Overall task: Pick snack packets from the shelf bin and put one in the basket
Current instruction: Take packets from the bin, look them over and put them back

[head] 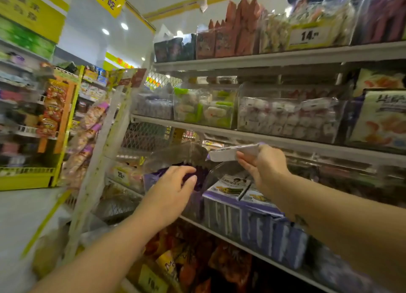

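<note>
1. Nearest, 2 bare forearms reach up and forward from the bottom of the view toward the snack shelving. No basket shows anywhere, so it must lie outside the view.
2. The left hand (pixel 171 191) is at the mouth of the clear bin (pixel 175 155). Its fingers are stretched forward and loosely curved, with the tips at the purple packets (pixel 201 178) inside. It closes on nothing that I can make out.
3. The right hand (pixel 263 169) is higher and just to the right. Its thumb and fingers pinch a white flat piece (pixel 230 154) with a lilac edge, held level above the bin. Blur makes it hard to say whether this is the front edge of the bin's raised flap or a packet already taken.
4. Beside the bin, under the right wrist, purple-and-white boxes (pixel 228 186) stand packed along the shelf edge (pixel 219 234).
5. My reading is that the picking step is in hand and no packet has gone to the basket yet. Next, the left fingers need to curl round 1 purple packet and draw it out under the flap. The right hand should keep the opening clear meanwhile. Then the packet has to travel down to wherever the basket sits.
6. 1 shelf up, clear tubs of white wrapped sweets (pixel 290 115) sit in a row.
7. Farther off, left of the shelving, a yellow rack (pixel 66 121) of bagged snacks stands across the aisle, heavily blurred.
</note>
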{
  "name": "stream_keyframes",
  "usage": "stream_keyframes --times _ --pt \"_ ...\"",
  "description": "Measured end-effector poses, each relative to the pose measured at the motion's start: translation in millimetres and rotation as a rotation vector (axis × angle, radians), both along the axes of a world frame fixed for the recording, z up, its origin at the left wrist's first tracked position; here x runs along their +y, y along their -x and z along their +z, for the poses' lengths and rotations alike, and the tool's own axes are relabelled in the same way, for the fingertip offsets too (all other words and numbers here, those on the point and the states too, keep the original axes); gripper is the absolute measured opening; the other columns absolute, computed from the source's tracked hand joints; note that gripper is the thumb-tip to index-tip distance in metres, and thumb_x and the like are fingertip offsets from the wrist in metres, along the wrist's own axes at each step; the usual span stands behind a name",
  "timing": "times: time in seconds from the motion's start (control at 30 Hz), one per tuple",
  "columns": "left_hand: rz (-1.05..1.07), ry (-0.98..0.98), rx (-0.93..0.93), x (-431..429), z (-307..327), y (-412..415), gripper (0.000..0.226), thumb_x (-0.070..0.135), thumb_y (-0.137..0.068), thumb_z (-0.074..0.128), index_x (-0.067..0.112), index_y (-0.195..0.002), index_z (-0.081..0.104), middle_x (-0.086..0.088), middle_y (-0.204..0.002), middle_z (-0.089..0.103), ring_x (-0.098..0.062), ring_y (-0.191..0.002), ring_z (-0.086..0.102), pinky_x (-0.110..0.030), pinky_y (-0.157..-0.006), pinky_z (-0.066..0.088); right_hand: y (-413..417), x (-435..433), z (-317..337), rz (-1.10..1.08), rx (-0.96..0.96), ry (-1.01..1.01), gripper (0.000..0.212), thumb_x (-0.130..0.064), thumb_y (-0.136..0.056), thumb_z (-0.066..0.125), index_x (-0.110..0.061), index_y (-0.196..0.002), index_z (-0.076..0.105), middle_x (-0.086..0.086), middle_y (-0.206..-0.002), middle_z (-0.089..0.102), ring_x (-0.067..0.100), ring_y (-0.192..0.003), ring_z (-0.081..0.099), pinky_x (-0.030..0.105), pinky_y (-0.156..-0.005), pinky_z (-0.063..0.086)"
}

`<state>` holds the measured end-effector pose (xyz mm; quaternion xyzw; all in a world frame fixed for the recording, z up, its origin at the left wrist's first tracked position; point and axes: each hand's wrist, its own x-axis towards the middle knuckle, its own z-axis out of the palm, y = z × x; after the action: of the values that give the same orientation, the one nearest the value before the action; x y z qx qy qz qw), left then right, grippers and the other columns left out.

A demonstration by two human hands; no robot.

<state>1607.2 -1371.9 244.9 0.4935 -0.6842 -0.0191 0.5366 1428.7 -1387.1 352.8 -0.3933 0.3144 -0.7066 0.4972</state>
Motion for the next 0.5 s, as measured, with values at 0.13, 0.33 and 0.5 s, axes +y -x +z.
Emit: stream_keyframes --times 0.13,0.33,0.5 --pt "0.091 0.129 0.417 27 -7 -13 0.029 0.028 -0.102 0.041 0.024 -0.128 0.054 0.007 -0.116 0.058 -0.01 -0.109 0.052 -0.022 -0.084 0.036 -18 26 -25 0.005 0.218 0.094 0.023 -0.003 -0.096 0.029 -0.001 -0.109 0.048 0.017 -0.078 0.059 0.015 -0.047 0.062 0.025 -0.053 0.057" --pt "0.072 -0.123 0.535 67 -53 -37 0.042 0.057 -0.088 0.039 0.034 -0.119 0.054 0.002 -0.127 0.062 -0.02 -0.119 0.057 -0.048 -0.106 0.042 -41 42 -113 0.234 0.349 0.147 0.019 -0.005 -0.095 0.036 -0.013 -0.079 0.044 0.003 -0.062 0.057 0.008 -0.041 0.053 0.026 -0.05 0.043" --pt "-0.058 -0.359 0.591 98 -108 -44 0.036 0.053 -0.097 0.043 0.031 -0.1 0.071 0.005 -0.1 0.076 -0.012 -0.091 0.072 -0.035 -0.073 0.05 -66 46 -190 0.584 0.35 0.024 0.021 -0.002 -0.092 0.04 -0.016 -0.076 0.042 0.002 -0.055 0.045 0.011 -0.042 0.043 0.023 -0.041 0.036"
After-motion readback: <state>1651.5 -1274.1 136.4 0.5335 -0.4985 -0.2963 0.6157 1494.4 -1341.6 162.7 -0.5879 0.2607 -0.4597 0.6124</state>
